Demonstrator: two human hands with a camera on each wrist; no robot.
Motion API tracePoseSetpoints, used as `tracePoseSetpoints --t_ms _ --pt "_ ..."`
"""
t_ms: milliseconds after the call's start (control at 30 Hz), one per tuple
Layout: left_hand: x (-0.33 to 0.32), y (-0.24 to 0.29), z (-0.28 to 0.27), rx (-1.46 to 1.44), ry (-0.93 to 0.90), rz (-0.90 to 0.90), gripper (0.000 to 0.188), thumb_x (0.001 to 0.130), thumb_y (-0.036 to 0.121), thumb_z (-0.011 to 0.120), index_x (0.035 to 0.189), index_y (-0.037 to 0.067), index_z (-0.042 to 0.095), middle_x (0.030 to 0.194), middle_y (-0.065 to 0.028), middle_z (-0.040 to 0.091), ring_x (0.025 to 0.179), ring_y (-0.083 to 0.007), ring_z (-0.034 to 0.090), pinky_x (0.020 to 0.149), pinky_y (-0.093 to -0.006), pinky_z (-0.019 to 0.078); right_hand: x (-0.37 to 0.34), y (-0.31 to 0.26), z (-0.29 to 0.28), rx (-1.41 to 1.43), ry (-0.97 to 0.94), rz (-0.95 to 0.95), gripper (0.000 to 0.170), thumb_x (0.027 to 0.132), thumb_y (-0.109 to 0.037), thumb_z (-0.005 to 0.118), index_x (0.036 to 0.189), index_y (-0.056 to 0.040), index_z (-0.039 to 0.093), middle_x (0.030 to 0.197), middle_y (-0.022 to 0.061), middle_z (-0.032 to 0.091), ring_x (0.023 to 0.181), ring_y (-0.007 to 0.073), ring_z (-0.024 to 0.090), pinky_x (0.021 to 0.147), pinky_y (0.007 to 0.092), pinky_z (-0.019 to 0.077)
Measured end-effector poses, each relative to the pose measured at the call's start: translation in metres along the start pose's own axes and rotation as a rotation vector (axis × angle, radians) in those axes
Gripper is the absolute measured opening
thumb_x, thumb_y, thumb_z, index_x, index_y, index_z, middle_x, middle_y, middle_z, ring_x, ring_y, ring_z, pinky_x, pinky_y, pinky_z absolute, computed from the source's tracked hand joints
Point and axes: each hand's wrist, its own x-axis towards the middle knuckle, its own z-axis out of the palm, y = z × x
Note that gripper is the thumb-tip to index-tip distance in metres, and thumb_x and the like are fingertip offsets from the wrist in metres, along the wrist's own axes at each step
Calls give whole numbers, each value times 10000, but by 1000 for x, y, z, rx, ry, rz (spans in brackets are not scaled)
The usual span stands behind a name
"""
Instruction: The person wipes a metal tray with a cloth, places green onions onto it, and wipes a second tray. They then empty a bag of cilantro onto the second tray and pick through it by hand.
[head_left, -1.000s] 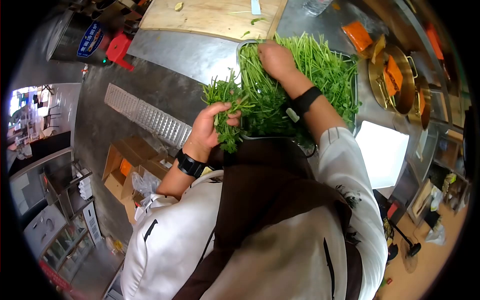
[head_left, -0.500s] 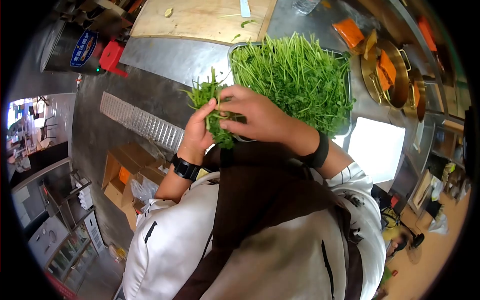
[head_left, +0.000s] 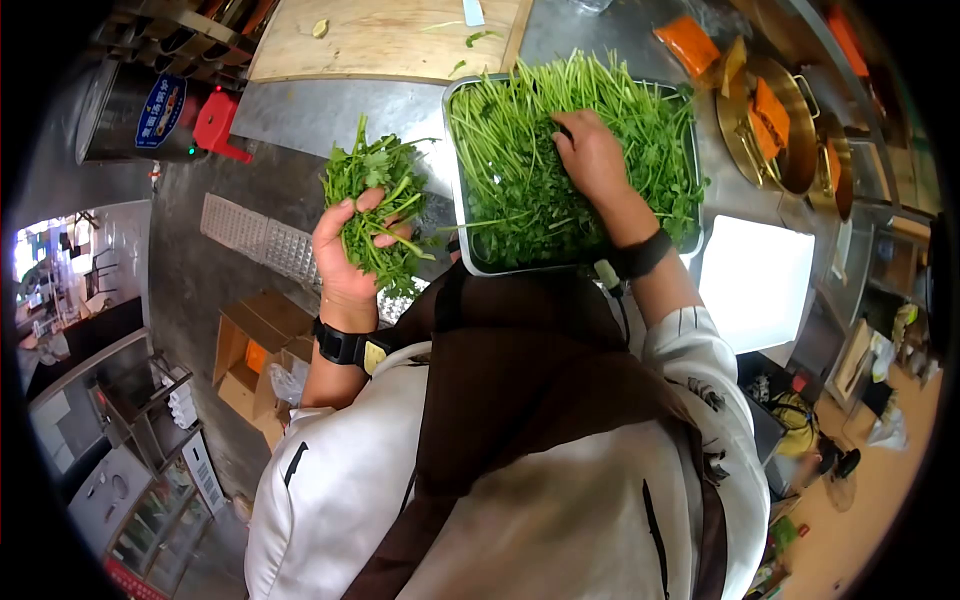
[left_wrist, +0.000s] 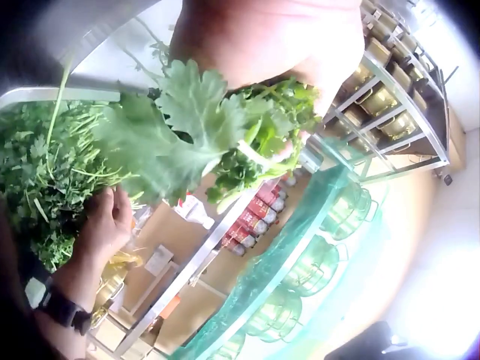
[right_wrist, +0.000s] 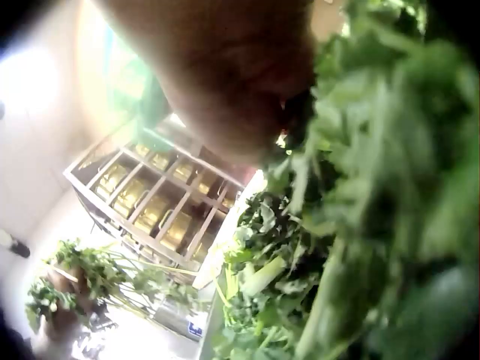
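Observation:
In the head view the left hand (head_left: 345, 262) grips a bunch of leafy green herbs (head_left: 376, 190), its fingers curled round the stems, left of a metal tray (head_left: 462, 215). The tray is full of long green stems and leaves (head_left: 640, 140). Over the middle of the tray, the right hand (head_left: 596, 165) has its fingers bent down into the greens; the left wrist view shows this hand (left_wrist: 105, 225) with thumb and fingertips together at the stems. Large leaves of the held bunch (left_wrist: 195, 120) hang close to the left wrist camera.
A wooden board (head_left: 385, 40) lies beyond the tray. At the right are a brass pan (head_left: 800, 130) with orange packets and a white lid-like sheet (head_left: 757, 280). A red stool (head_left: 216, 124), a metal floor grate (head_left: 255, 238) and a cardboard box (head_left: 262, 325) are on the left.
The right hand has moved away from the left hand's bunch, back over the tray. The left hand with the bunch has shifted left, its leaves now spread more.

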Motion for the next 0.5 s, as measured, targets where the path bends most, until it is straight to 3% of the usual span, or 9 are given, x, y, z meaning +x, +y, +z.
tracePoseSetpoints --t_ms 100,167,200,267,333,433,467,500 --pt "-3 4 9 -36 22 23 206 810 192 535 963 61 491 791 12 469 682 -123 403 517 -240 391 9 0 4 -156 -73 -20 162 767 -85 601 920 -56 647 809 134 568 760 317 581 678 409 483" --pt "-6 8 14 -111 -101 22 217 823 205 523 988 66 508 751 21 473 639 -117 404 506 -239 382 15 -2 8 -279 -171 7 154 757 -97 613 905 -63 640 823 129 553 784 312 578 685 406 483" --pt "-8 10 14 -127 -132 14 279 850 261 515 1073 94 504 719 24 455 668 -156 397 518 -267 367 20 -6 9 -273 -172 -1 154 757 -97 613 905 -63 640 823 129 553 784 312 578 685 406 483" --pt "-11 12 16 -100 -128 23 292 865 312 511 1064 98 508 710 27 447 662 -153 395 513 -266 362 27 -18 12 -207 -74 -63 137 753 -108 616 882 -63 628 845 123 558 809 303 579 695 404 483" --pt "-9 11 12 -79 -89 8 393 891 474 477 1026 108 525 677 32 420 633 -141 389 490 -256 340 36 -27 25 -195 -127 -124 159 763 -121 622 915 -78 635 853 116 563 786 301 584 680 401 487" --pt "-5 7 9 -67 -86 -36 445 884 527 460 1014 107 533 663 33 409 600 -131 379 474 -249 327 52 -21 51 -198 -135 -267 149 770 -140 623 908 -90 650 831 104 573 754 301 592 663 406 490" --pt "-5 7 11 -68 -42 -53 508 874 581 436 1013 103 541 661 31 414 579 -123 372 459 -238 315 56 -16 62 -324 -215 -275 140 770 -142 621 895 -89 650 827 108 572 772 305 591 673 404 490" --pt "-5 6 10 -133 -112 -79 562 865 604 425 1050 86 539 692 10 439 601 -127 389 495 -263 336 59 -13 75 -444 -297 -289 131 769 -143 618 883 -88 651 824 111 570 790 309 590 682 402 490"
